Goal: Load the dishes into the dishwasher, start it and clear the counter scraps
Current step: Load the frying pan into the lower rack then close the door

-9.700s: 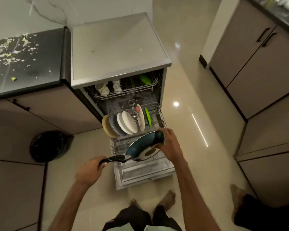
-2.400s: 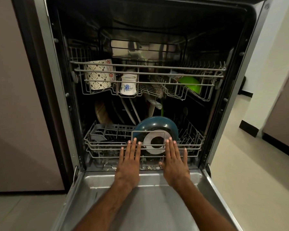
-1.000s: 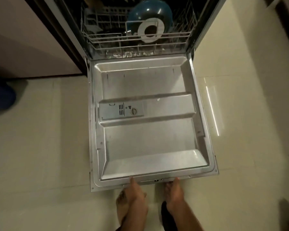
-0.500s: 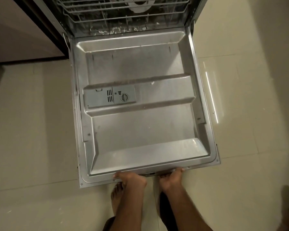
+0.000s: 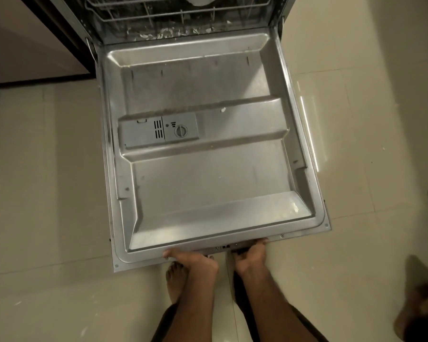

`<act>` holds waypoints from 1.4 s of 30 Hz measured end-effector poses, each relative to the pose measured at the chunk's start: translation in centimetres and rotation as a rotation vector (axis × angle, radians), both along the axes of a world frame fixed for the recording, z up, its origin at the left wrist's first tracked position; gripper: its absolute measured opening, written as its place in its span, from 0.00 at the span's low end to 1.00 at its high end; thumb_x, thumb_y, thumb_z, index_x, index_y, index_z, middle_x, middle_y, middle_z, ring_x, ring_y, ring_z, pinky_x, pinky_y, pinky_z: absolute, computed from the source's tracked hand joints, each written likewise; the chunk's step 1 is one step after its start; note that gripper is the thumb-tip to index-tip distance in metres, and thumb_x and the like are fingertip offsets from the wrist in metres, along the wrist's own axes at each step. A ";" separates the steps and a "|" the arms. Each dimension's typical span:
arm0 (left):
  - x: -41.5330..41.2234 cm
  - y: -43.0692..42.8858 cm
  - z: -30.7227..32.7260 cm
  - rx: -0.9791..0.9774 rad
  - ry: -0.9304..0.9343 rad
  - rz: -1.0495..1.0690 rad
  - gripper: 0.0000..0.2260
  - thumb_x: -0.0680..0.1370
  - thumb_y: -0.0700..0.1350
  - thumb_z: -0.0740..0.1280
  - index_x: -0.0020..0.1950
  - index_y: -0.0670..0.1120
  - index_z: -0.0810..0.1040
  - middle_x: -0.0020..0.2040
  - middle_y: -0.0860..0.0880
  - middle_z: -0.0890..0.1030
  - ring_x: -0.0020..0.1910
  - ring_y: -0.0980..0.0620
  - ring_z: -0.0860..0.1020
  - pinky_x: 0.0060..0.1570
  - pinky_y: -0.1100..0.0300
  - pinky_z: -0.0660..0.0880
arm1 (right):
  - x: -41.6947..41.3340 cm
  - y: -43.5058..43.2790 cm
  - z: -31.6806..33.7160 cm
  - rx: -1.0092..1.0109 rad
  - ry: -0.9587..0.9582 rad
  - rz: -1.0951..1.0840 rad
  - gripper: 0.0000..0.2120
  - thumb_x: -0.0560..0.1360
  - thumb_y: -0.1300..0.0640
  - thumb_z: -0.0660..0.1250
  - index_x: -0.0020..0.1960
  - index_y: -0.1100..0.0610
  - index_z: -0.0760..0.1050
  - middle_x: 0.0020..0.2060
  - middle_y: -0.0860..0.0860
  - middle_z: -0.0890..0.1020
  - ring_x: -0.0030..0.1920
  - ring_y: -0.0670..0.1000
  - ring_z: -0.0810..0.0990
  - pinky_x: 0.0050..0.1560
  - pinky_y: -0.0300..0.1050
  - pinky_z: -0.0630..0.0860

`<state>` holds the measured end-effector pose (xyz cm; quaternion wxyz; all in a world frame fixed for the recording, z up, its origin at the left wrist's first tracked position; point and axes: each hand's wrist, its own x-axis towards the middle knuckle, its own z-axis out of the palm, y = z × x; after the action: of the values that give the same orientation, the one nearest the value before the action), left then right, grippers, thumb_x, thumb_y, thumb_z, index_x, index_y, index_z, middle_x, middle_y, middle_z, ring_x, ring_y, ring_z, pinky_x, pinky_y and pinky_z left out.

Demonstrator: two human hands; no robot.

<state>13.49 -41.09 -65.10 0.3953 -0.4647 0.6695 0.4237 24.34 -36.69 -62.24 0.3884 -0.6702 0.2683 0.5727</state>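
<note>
The dishwasher door hangs open and nearly flat, its steel inner face filling the middle of the view. A grey detergent dispenser sits on its left half. My left hand curls over the door's near edge left of centre. My right hand grips the same edge by the latch, fingers tucked underneath. At the top, the wire lower rack is pushed inside the tub, with only a sliver of the pan's pale base showing.
Cream floor tiles surround the door on both sides. A dark cabinet side stands at the upper left. My bare foot is under the door's near edge. Another person's foot shows at the lower right.
The rack went in with the pan on it. Both hands came back to the door's near edge and closed on it. The view has tilted down, and the door edge seems slightly higher.
</note>
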 end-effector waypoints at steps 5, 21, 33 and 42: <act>-0.6 0.0 10.1 0.155 0.010 0.011 0.44 0.61 0.82 0.62 0.67 0.55 0.75 0.62 0.49 0.79 0.59 0.44 0.78 0.58 0.46 0.73 | 1.0 -0.7 5.8 -0.013 -0.037 0.151 0.30 0.82 0.38 0.55 0.73 0.60 0.69 0.68 0.58 0.75 0.58 0.57 0.76 0.72 0.55 0.68; -6.2 12.3 47.5 0.616 -0.095 0.068 0.42 0.76 0.74 0.51 0.80 0.45 0.58 0.77 0.39 0.62 0.75 0.38 0.64 0.74 0.41 0.62 | -2.0 12.7 42.2 0.168 0.129 0.417 0.38 0.76 0.33 0.63 0.76 0.56 0.64 0.71 0.57 0.71 0.69 0.55 0.74 0.77 0.59 0.50; -10.8 27.1 60.2 0.842 0.091 -0.165 0.44 0.76 0.74 0.51 0.80 0.42 0.56 0.77 0.36 0.63 0.73 0.37 0.67 0.72 0.43 0.66 | -6.9 29.7 57.0 0.455 0.086 0.589 0.25 0.82 0.49 0.62 0.76 0.55 0.63 0.71 0.60 0.69 0.70 0.61 0.71 0.68 0.53 0.68; -18.2 37.9 63.6 0.538 1.136 -1.324 0.12 0.79 0.44 0.70 0.61 0.47 0.75 0.58 0.48 0.79 0.64 0.43 0.76 0.59 0.55 0.72 | -11.1 41.6 59.2 0.756 -0.576 1.411 0.30 0.82 0.53 0.63 0.78 0.61 0.57 0.69 0.60 0.73 0.65 0.58 0.74 0.66 0.49 0.70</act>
<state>-4.73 -3.20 -1.53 0.2636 0.4005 0.7720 0.4172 13.26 4.92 -3.04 0.1915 -0.6252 -0.5310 0.5390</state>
